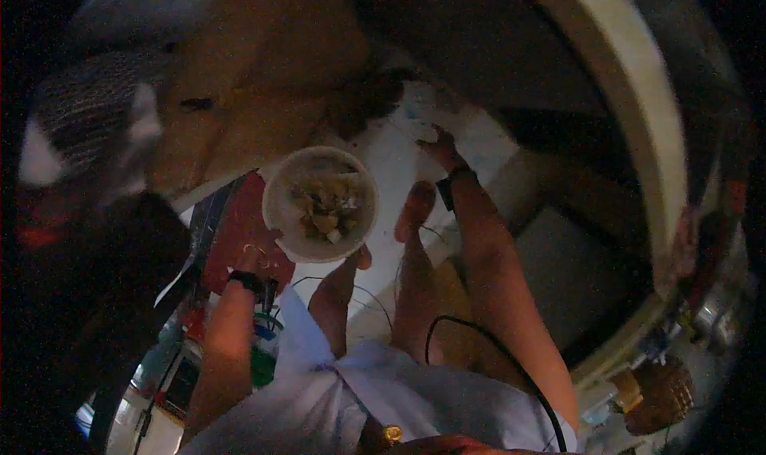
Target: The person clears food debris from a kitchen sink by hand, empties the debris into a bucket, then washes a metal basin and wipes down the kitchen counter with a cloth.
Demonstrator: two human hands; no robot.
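A round whitish tub [272,201] holds a heap of yellowish and pale pieces [326,207], too blurred to name exactly. My left hand [257,257], with a dark band at its wrist, is at the tub's lower left rim and appears to grip it; its fingers are partly lost in shadow. Farther forward and to the right, my right hand [441,147] reaches over the pale floor [389,150] with its fingers apart and nothing visible in them. A dark watch or band circles that wrist. The tub hides part of my left foot [363,257].
Left of the tub is a dark red surface [236,216]. Brown cardboard-like sheets [257,108] stand ahead. A black cable [491,335] loops by my right leg. A large curved pale edge [658,126] bounds the right side. My right foot [416,207] rests on the floor.
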